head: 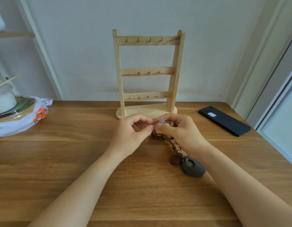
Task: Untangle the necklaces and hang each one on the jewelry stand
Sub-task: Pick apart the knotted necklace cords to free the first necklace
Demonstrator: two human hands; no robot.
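White plastic bag with orange print [37, 115] lies at the far left of the brown wooden table [60, 161]. Near the middle, the left hand [133, 133] pinches a thin clear strand. Just behind it stands the pale wooden jewelry stand [148, 72]. The right hand [182, 133] pinches a small silvery bead cluster [162, 120]; below it a brown braided necklace [160, 136] trails across the table to a dark grey oval pendant [193, 167]. A black phone [224, 121] lies at the right.

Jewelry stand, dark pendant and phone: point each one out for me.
jewelry stand [147, 69]: head view, on its middle rail.
dark pendant [195, 171]: head view, on the flat face of the disc.
phone [224, 121]: head view, on the middle of its back.
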